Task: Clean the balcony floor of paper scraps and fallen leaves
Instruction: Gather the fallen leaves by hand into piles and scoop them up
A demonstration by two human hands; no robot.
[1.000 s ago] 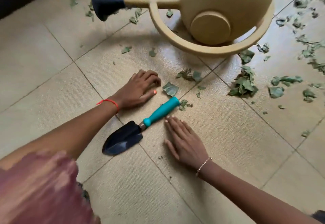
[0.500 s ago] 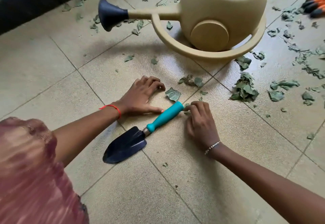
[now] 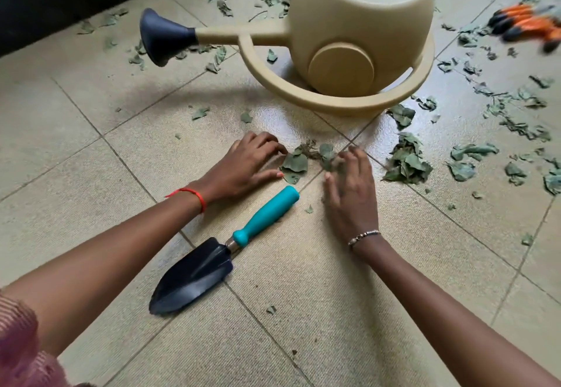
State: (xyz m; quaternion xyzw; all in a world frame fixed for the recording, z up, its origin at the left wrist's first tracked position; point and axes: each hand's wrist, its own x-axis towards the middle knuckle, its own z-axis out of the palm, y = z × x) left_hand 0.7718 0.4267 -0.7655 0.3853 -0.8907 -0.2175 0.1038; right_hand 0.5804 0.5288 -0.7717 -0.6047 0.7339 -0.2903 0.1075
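Left hand (image 3: 246,168), fingers bent with tips on the tile, and right hand (image 3: 349,186), fingers loosely spread, flank a small leaf pile (image 3: 296,162); a trowel (image 3: 230,247) lies nearer.

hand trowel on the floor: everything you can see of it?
The hand trowel lies flat on the tiled floor between the forearms: glossy dark pointed blade, metal-looking, nearest the person; short silvery collar; teal handle, plastic-looking, pointing toward the gathered leaves. Neither the left hand nor the right hand touches it.

The one head-worn wide-angle camera is looking forward and steeply down, hovering close above the tiled floor (image 3: 91,192).
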